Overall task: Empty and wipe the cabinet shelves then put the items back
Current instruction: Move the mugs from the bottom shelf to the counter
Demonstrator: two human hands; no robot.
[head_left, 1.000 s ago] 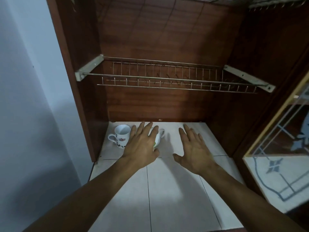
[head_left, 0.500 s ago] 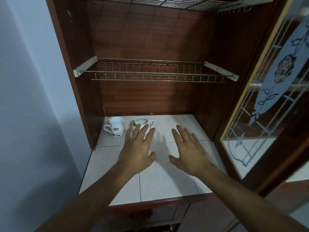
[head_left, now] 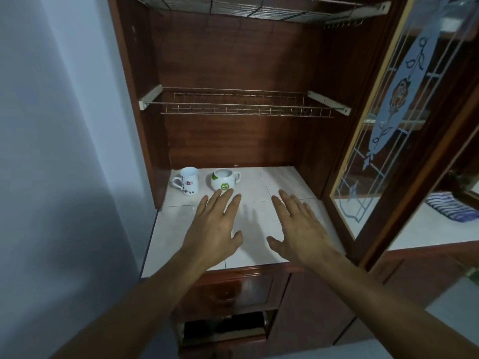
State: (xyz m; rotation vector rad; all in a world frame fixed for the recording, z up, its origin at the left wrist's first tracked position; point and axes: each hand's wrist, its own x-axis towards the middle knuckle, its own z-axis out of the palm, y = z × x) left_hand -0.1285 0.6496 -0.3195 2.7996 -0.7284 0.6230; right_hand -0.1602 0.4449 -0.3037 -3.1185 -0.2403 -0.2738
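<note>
A red-labelled mug (head_left: 188,180) and a green-labelled mug (head_left: 224,179) stand at the back left of the tiled shelf (head_left: 285,182), while its centre and right show bare tile back to the wooden wall. A wire rack (head_left: 246,107) spans the cabinet across mid-frame, capping the room above. The open glass door (head_left: 388,125) juts forward at the right.

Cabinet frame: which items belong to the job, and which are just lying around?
Job:
red-logo mug, green-logo mug, the tiled shelf under them, wire rack above, top wire rack, left hand, right hand (both open, empty).

Lying about:
open glass door at right; blue striped cloth on the counter past it, possibly for wiping; drawer below the shelf.
</note>
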